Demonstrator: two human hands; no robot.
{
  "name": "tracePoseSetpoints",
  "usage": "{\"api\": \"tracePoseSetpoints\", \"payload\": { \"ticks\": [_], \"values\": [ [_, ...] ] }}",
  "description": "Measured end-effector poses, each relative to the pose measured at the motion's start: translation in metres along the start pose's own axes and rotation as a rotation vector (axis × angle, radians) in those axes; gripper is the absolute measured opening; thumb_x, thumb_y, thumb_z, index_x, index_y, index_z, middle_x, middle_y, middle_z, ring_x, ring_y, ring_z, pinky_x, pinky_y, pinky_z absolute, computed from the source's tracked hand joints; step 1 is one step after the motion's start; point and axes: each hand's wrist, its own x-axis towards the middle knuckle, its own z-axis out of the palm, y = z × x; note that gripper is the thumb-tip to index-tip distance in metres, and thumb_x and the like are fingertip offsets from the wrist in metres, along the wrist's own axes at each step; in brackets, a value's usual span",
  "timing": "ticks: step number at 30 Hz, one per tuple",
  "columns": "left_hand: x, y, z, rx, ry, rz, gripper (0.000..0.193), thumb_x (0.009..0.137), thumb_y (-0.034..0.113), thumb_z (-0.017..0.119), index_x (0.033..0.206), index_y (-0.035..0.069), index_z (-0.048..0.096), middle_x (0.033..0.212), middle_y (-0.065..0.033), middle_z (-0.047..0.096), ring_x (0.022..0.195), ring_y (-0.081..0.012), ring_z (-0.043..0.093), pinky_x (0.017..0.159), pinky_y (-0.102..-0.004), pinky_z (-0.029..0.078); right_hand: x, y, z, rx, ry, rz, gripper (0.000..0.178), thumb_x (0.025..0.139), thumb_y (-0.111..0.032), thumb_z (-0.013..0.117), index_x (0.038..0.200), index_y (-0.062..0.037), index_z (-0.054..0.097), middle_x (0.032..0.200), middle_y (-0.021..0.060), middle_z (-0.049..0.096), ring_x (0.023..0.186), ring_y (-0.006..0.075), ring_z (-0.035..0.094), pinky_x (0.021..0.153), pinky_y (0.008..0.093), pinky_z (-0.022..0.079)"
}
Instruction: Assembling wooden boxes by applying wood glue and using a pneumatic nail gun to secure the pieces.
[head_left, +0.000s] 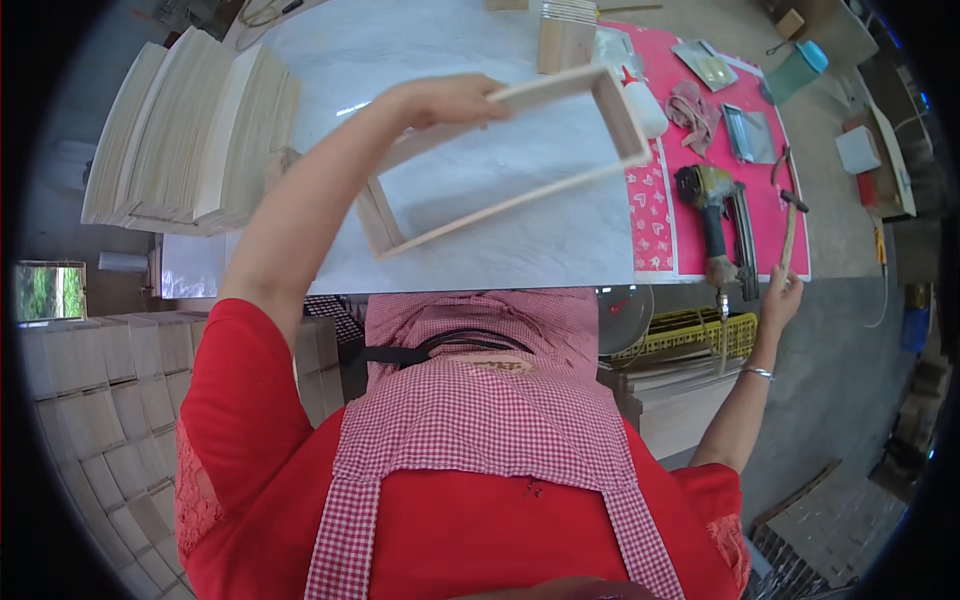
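My left hand (455,102) is closed on the far long side of a rectangular wooden frame (618,118). The frame is tilted over the pale marbled tabletop, its middle open so the table shows through. Off to the right, my right hand (784,297) grips the lower end of a hammer's wooden handle (788,243); the dark head points away from me over the table's right edge. Between frame and hammer, a nail gun (715,205) lies on a pink sheet. A white bottle with a red tip (648,110) stands just behind the frame's right end.
Tall stacks of thin boards (190,130) occupy the table's left. A wood block (565,45) sits at the back. On the pink sheet (655,225) are a crumpled cloth (693,115), small packets and a teal bottle (797,72). A yellow crate (740,335) is below; stacked wooden boxes (100,360) stand left.
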Motion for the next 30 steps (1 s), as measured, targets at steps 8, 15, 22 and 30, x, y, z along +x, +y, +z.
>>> {"api": "tracePoseSetpoints", "payload": {
  "ticks": [8,15,22,30],
  "values": [
    [0.002,-0.018,0.041,0.397,0.013,-0.043,0.046,0.092,0.033,0.060,0.126,0.003,0.060,0.117,-0.0159,0.065,0.103,-0.0340,0.062,0.092,-0.0406,0.047,0.046,-0.115,0.054,-0.185,-0.101,-0.503,0.040,0.090,-0.024,0.068,0.118,0.0031,0.062,0.114,0.0233,0.064,0.107,0.0394,0.061,0.093,0.0429,0.047],
    [-0.097,-0.007,0.105,0.475,0.655,0.314,0.042,0.085,0.022,0.071,0.123,0.007,0.062,0.115,-0.0141,0.064,0.106,-0.0337,0.060,0.095,-0.0446,0.046,0.015,-0.243,0.184,-0.085,-0.296,-0.681,0.056,0.086,-0.039,0.070,0.122,0.0032,0.058,0.116,0.0259,0.063,0.107,0.0392,0.062,0.093,0.0449,0.049],
    [-0.146,-0.029,0.157,0.519,0.808,0.282,0.040,0.083,0.013,0.069,0.122,0.009,0.062,0.112,-0.0100,0.062,0.105,-0.0280,0.059,0.099,-0.0501,0.041,0.000,-0.278,0.213,-0.363,-0.541,-0.346,0.066,0.078,-0.050,0.074,0.117,0.0020,0.059,0.114,0.0267,0.065,0.108,0.0431,0.062,0.091,0.0507,0.049],
    [-0.138,-0.070,0.168,0.533,0.812,0.281,0.041,0.082,0.004,0.055,0.122,0.012,0.063,0.111,-0.0059,0.060,0.104,-0.0211,0.060,0.105,-0.0498,0.035,0.006,-0.286,0.148,0.671,-0.172,-0.281,0.051,0.088,-0.036,0.072,0.115,0.0034,0.055,0.105,0.0186,0.062,0.098,0.0275,0.064,0.076,0.0368,0.054]
  ]
}}
